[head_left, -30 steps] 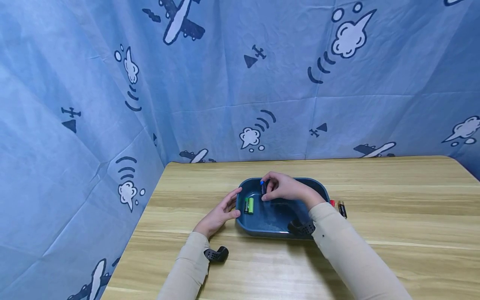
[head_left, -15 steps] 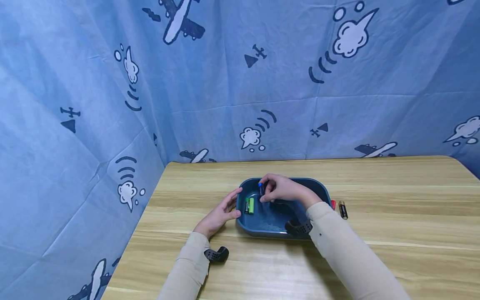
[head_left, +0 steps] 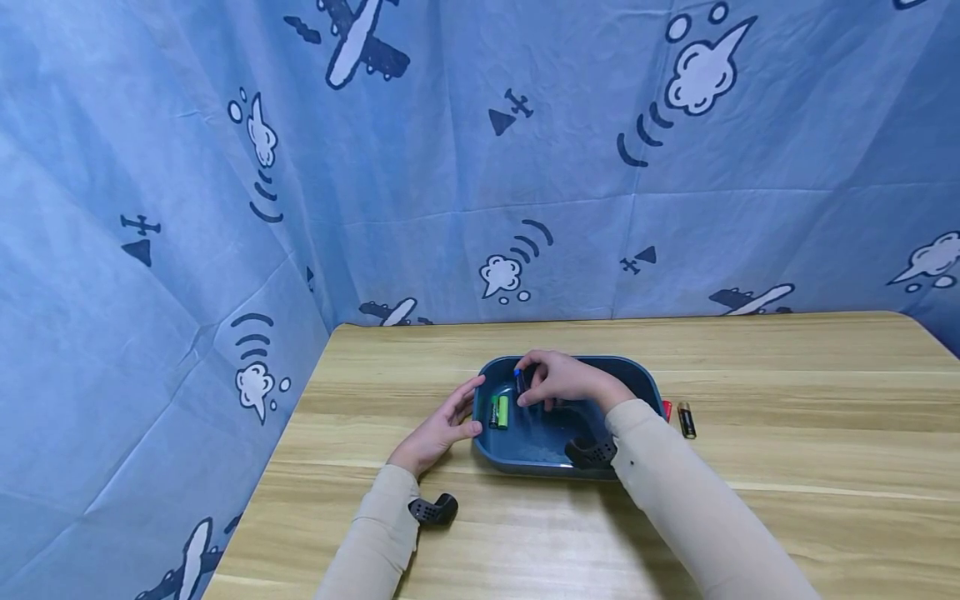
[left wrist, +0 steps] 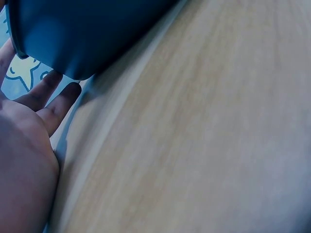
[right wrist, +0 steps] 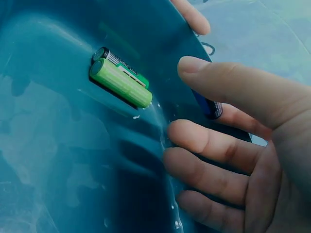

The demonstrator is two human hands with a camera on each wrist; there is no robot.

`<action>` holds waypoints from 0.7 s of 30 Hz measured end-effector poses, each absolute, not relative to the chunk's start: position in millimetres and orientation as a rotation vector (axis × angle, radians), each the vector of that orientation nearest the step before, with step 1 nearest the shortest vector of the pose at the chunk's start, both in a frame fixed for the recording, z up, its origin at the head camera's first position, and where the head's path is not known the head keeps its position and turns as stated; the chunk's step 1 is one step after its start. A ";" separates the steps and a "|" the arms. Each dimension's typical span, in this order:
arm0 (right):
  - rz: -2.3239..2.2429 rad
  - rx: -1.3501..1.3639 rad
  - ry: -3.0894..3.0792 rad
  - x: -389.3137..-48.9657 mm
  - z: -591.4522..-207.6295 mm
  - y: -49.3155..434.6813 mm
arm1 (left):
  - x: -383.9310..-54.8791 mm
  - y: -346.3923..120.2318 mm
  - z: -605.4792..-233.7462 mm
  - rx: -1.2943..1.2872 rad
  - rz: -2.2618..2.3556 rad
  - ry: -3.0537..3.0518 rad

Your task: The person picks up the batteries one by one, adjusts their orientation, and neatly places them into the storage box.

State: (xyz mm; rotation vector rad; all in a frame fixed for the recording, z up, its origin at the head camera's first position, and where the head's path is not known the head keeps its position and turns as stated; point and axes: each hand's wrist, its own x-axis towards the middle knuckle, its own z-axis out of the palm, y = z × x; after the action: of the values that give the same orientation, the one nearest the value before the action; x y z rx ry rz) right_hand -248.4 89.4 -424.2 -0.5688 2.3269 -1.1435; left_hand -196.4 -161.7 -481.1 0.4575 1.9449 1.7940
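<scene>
Dk blue battery tilted, pinched btwn thumb & index of R hand, other fingers loosely bent; it's over L half of bin, nr back wall, can't tell if touching. Green battery & black/green battery side by side on bin floor, L end. L hand, fingers spread, fairly straight, at bin's L end. Black/gold battery on bench just R of bin; red item btwn, partly hidden. Blue printed curtain behind.
</scene>
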 end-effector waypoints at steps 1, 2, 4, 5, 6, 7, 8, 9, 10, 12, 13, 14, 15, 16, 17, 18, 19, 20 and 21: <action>-1.134 -0.577 2.325 -248.7 -424.7 88.6 | -196.3 -161.8 -481.0 0.459 1.793 1.945; -1.122 -0.581 2.321 -248.8 -425.0 87.6 | -196.3 -161.9 -480.9 0.460 1.791 1.945; -1.084 -0.571 2.308 -249.3 -426.2 85.4 | -196.2 -162.1 -480.6 0.460 1.788 1.945; -1.064 -0.561 2.298 -249.6 -426.9 84.3 | -196.4 -162.0 -480.5 0.460 1.788 1.944; -1.044 -0.548 2.289 -249.6 -427.2 83.0 | -196.4 -161.9 -480.1 0.458 1.787 1.944; -1.021 -0.535 2.285 -249.7 -427.7 82.0 | -197.5 -162.2 -482.9 0.464 1.788 1.950; -0.994 -0.518 2.285 -249.8 -428.2 81.1 | -197.5 -162.0 -482.8 0.463 1.790 1.949; -0.970 -0.501 2.284 -249.9 -428.5 80.2 | -197.5 -161.8 -482.6 0.461 1.790 1.949; -0.950 -0.492 2.284 -249.8 -428.8 79.5 | -197.6 -161.6 -482.5 0.462 1.791 1.948; -0.913 -0.492 2.286 -249.4 -429.1 78.4 | -197.7 -161.4 -482.4 0.460 1.792 1.948; -0.899 -0.491 2.283 -249.3 -429.5 78.0 | -197.7 -161.4 -482.4 0.459 1.791 1.947; -0.888 -0.489 2.278 -249.1 -429.8 77.6 | -197.7 -161.4 -482.5 0.459 1.791 1.947; -0.880 -0.486 2.271 -248.9 -429.9 77.3 | -197.6 -161.3 -482.5 0.458 1.791 1.946; -0.874 -0.486 2.266 -248.8 -429.9 77.2 | -197.6 -161.3 -482.6 0.459 1.791 1.946; -0.871 -0.484 2.262 -248.5 -429.9 77.0 | -197.6 -161.4 -482.7 0.459 1.792 1.946; -0.871 -0.475 2.257 -248.6 -430.4 76.8 | -197.7 -161.4 -482.8 0.456 1.792 1.947; -0.869 -0.472 2.255 -248.5 -430.5 76.6 | -197.7 -161.4 -482.9 0.453 1.792 1.947; -0.871 -0.470 2.255 -248.7 -430.9 76.4 | -197.8 -161.4 -483.1 0.452 1.792 1.949; -0.873 -0.466 2.254 -248.8 -431.3 76.4 | -197.8 -161.4 -483.3 0.449 1.790 1.952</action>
State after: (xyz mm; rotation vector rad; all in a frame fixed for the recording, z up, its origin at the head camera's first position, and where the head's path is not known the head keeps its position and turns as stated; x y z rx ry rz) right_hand -248.8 76.4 -431.3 -0.4662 2.2540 -0.8732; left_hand -197.8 -161.4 -483.3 0.4494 1.9518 1.7905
